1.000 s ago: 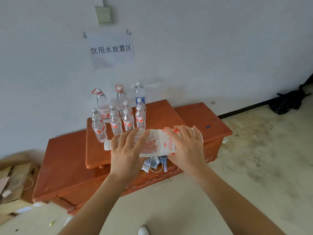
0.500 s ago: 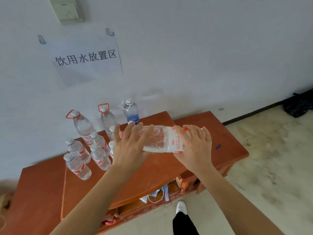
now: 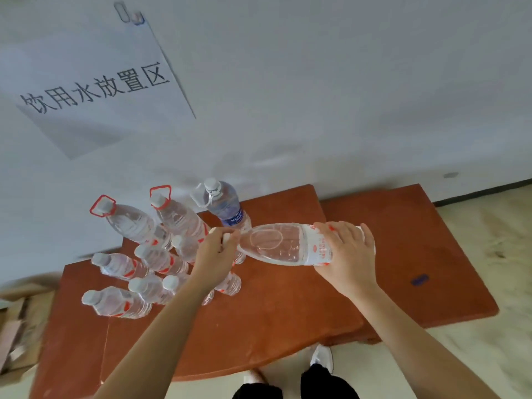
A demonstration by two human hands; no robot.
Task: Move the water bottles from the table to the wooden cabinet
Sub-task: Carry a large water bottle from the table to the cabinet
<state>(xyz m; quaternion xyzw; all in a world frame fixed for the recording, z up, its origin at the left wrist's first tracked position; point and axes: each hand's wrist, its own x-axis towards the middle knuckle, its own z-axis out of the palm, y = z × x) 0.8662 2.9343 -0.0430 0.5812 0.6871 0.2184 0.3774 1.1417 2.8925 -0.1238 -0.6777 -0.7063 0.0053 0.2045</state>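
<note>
A person stands at the front edge of the wooden cabinet (image 3: pixel 288 312) with a large water bottle (image 3: pixel 276 244) held on its side in both hands, above the middle of the cabinet top and not touching it. At far left, beyond the cabinet's left edge, lies some cardboard (image 3: pixel 11 326), and a paper sign (image 3: pixel 95 84) hangs on the wall above. On the left rear part of the top stand the small bottles (image 3: pixel 115 303), packed close together, with two red-handled bottles (image 3: pixel 129 223) behind them near the back edge and a blue-labelled bottle (image 3: pixel 226 203) to their right at the back edge. The left hand (image 3: pixel 214 256) has its fingers curled round the neck end of the held bottle, directly over the nearest small bottles (one white cap shows just beside the wrist). The right hand (image 3: pixel 349 253) clamps the base end, fingers spread over the label and bottom. Further right, on the lower right section of the top, is a small blue mark (image 3: pixel 419 280). The step appears to be setting this bottle down with the others. Done well, that would mean swinging the base down with the right hand taking the weight, steering the neck up and away from the small bottles beneath the left hand, and landing it upright on the bare wood just right of the group, letting go only once it stands firm.
</note>
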